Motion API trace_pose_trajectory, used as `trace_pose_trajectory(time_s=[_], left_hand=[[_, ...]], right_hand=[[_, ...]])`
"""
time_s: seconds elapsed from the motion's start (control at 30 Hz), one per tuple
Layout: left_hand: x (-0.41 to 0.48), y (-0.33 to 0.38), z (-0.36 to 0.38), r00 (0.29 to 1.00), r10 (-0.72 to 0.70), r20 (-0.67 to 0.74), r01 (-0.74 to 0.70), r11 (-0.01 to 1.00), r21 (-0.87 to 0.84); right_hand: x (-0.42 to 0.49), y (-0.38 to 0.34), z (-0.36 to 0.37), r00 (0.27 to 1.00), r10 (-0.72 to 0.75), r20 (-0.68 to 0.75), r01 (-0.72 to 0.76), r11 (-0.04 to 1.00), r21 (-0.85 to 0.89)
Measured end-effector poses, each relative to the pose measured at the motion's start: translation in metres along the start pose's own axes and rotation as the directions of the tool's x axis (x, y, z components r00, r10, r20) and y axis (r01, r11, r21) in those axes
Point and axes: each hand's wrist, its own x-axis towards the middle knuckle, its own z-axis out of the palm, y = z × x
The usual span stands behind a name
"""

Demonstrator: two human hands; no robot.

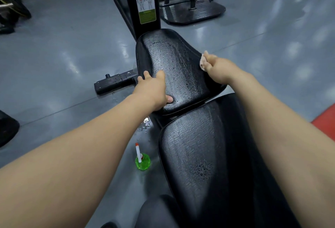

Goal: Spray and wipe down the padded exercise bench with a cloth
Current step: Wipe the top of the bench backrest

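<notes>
The black padded bench has a far seat pad (179, 60) beaded with spray droplets and a long near pad (204, 148) with a few drops. My left hand (154, 88) rests on the seat pad's left edge, fingers spread over the rim and thumb on top. My right hand (217, 69) grips a crumpled pale cloth (204, 60) against the seat pad's right edge. A green spray bottle (142, 160) with a white and red nozzle stands on the floor left of the near pad.
The bench's black upright post (143, 2) with an exercise label rises behind the seat. A black foot bracket (114, 80) sticks out left. Water spots lie on the grey floor (145, 124). Another machine's base (192, 11) sits behind; a red mat (326, 120) lies right.
</notes>
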Motion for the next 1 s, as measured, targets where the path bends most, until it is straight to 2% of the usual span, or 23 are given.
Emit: trace_pose_trajectory(time_s=[0.13, 0.23, 0.3, 0.4, 0.67, 0.9, 1.0], left_hand=[[0.000, -0.001, 0.002, 1.000, 0.001, -0.015, -0.001, 1.000, -0.004], [0.002, 0.001, 0.002, 1.000, -0.005, -0.018, 0.005, 1.000, 0.002], [0.004, 0.003, 0.001, 1.000, -0.009, -0.012, 0.009, 1.000, 0.008], [0.006, 0.005, 0.002, 1.000, -0.020, 0.004, 0.020, 1.000, 0.015], [0.006, 0.006, 0.002, 1.000, -0.015, 0.007, 0.015, 1.000, 0.016], [0.009, 0.010, 0.002, 0.999, -0.032, 0.015, 0.032, 0.999, 0.033], [0.005, 0.009, 0.001, 1.000, -0.023, 0.003, 0.022, 0.999, 0.037]], right_hand=[[-0.020, 0.010, 0.006, 0.997, 0.075, 0.014, -0.075, 0.997, 0.003], [-0.044, 0.001, 0.014, 0.986, 0.162, -0.036, -0.163, 0.985, -0.052], [-0.057, -0.008, 0.029, 0.977, 0.205, -0.057, -0.206, 0.978, -0.025], [-0.063, -0.018, 0.049, 0.978, 0.157, -0.135, -0.155, 0.988, 0.025], [-0.034, 0.003, 0.028, 0.910, 0.404, -0.095, -0.390, 0.910, 0.139], [-0.074, -0.081, 0.068, 0.928, 0.333, -0.169, -0.350, 0.933, -0.086], [-0.057, -0.072, 0.063, 0.915, 0.344, -0.210, -0.352, 0.936, -0.001]])
